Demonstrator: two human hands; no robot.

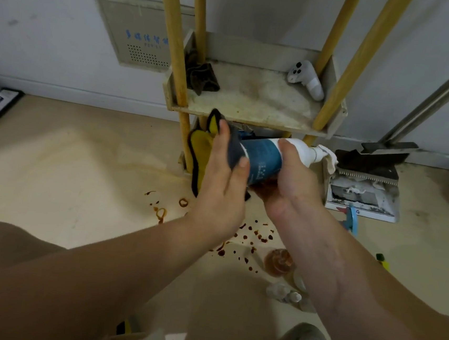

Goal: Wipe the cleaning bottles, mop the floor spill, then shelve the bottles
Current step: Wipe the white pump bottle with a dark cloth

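While the right hand [296, 182] grips the blue bottle [265, 157], the left hand [221, 186] clutches a cloth [201, 145] against it

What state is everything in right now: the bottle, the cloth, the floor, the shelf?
Blue bottle: held sideways in the right hand, pump pointing right.
Cloth: gripped by the left hand around the bottle's base.
Spill: brown drops on the floor, unmopped.
Shelf: stained, holding a crumpled brown rag.
Small bottles: on the floor beside the spill.
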